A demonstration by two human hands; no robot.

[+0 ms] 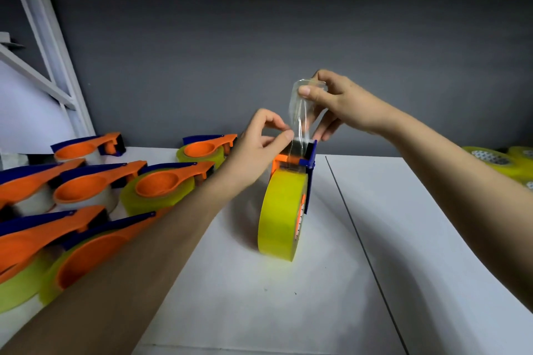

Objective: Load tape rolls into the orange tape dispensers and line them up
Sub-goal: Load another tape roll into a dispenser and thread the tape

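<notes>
A yellow-green tape roll stands on edge in the middle of the white table, seated in an orange and blue dispenser. A clear strip of tape rises from the dispenser's head. My right hand pinches the strip's upper end between thumb and fingers. My left hand pinches the strip's lower part just above the dispenser head. Several loaded orange dispensers lie flat in rows at the left.
Loose yellow-green tape rolls lie at the far right edge. A white metal frame leans at the back left. A grey wall closes the back. A seam runs across the white table.
</notes>
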